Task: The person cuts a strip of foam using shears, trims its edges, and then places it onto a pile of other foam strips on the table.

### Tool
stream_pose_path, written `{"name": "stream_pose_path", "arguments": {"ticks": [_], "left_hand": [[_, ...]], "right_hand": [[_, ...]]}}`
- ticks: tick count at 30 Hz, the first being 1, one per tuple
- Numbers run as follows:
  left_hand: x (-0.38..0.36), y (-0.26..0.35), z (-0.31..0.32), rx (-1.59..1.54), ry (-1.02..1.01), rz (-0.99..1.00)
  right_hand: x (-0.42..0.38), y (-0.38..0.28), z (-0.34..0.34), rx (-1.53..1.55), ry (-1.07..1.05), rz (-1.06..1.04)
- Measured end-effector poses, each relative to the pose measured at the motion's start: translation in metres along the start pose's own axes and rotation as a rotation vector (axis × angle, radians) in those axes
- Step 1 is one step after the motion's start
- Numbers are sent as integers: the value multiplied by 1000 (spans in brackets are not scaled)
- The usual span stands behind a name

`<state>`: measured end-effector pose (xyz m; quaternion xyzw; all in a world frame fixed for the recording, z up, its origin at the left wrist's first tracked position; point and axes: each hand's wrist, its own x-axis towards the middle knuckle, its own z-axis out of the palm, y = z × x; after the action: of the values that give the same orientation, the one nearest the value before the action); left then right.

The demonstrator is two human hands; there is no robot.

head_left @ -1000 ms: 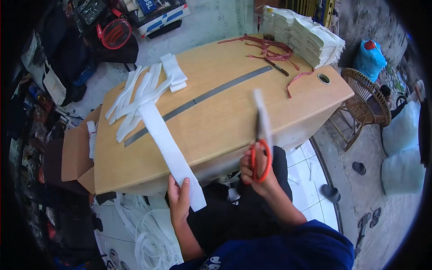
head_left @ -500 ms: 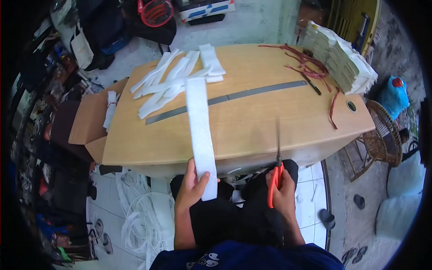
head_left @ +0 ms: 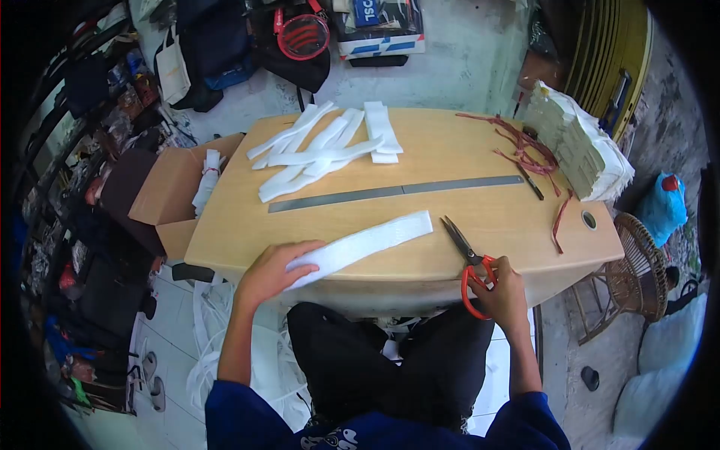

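Observation:
My left hand (head_left: 279, 271) grips the near end of a white foam strip (head_left: 367, 245), thumb on top. The strip slants to the right over the front part of the table. In my right hand (head_left: 504, 291) are scissors (head_left: 474, 264) with red-orange handles and dark blades. Their blades point up and left, nearly closed, a little right of the strip's far end. Beyond lies a long metal ruler (head_left: 405, 190). Several more white foam strips (head_left: 322, 154) lie in a loose pile at the table's back left.
On the wooden table (head_left: 450, 232), reddish raffia strings (head_left: 529, 150), a dark pen (head_left: 530, 182) and a white stack of sheets (head_left: 577, 142) are at the right. A cardboard box (head_left: 169, 187) stands left; a wicker chair (head_left: 637, 262) stands right. White scraps (head_left: 210, 360) lie on the floor.
The foam strip has swung from upright to slanting right over the tabletop, with my left hand moving left and up. My right hand has brought the scissors rightward, their blades now tilted left.

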<state>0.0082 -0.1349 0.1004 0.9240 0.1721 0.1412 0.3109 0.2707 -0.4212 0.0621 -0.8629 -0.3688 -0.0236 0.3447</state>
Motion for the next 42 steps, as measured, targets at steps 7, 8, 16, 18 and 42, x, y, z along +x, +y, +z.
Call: {"name": "stream_pose_path", "arguments": {"ticks": [7,8,16,18,42], "left_hand": [[41,-57,-4,245,138,-53],[45,-60,-3,257,177,-101],[35,-75,29,485,708,-261],[36,-79,30,465,705,-349],[35,-112,29,-111,1125,-301]], "right_hand": [[37,1,-2,-50,41,-153],[43,1,-2,-39,13,-135],[75,21,12,-131,-18,-173],[82,21,15,-218,-37,-215],[235,-111,71,390,-511,-800]]}}
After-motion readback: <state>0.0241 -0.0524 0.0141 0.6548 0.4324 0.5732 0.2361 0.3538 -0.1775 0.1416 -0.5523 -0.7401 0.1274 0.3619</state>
